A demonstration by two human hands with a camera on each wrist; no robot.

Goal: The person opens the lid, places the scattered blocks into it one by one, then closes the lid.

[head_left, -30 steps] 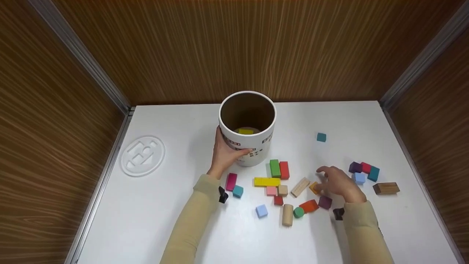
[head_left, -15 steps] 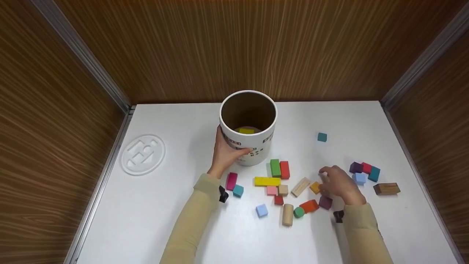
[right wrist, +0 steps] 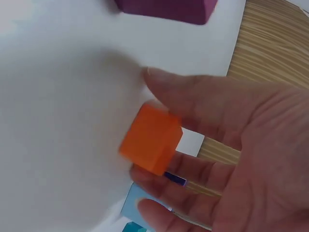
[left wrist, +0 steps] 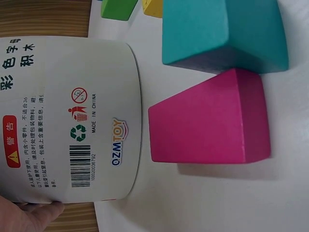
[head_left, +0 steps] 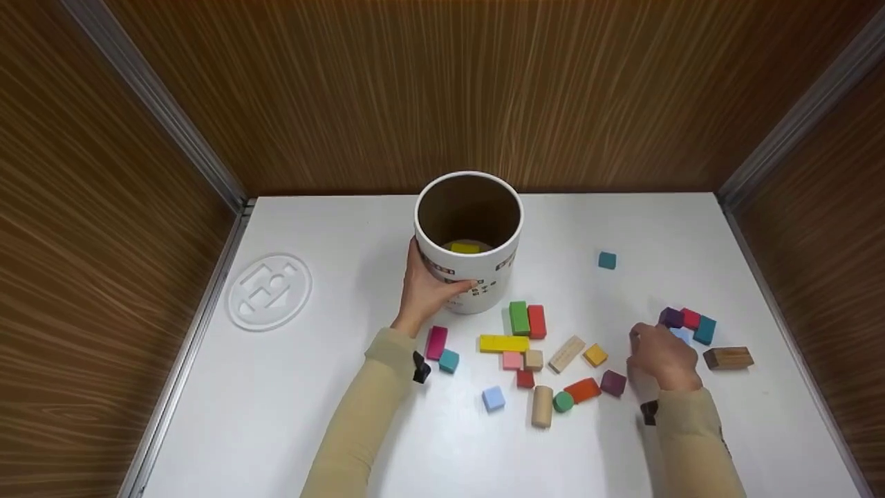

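Observation:
My left hand (head_left: 425,294) grips a tall white cardboard canister (head_left: 494,277), its thumb across the printed front and the other fingers round the side. In the left wrist view, printed labels and a barcode cover the canister (left wrist: 101,135), and a bit of the left hand (left wrist: 24,217) shows at its edge. Inside lies a yellow block (head_left: 464,247). My right hand (head_left: 664,354) pinches an orange block (right wrist: 152,137) between thumb and fingers, beside a light blue cube (head_left: 681,335); the head view hides the orange block behind the hand.
Several coloured wooden blocks lie before the canister, among them a yellow bar (head_left: 504,344), a magenta block (head_left: 436,343) and a wooden cylinder (head_left: 543,406). A brown block (head_left: 728,357) lies far right, a teal cube (head_left: 607,260) behind. A white round plate (head_left: 269,292) is at left.
My right hand has moved from beside the yellow-orange block rightward, toward the light blue cube, and its fingers have drawn together. The left hand and the canister stay where they were.

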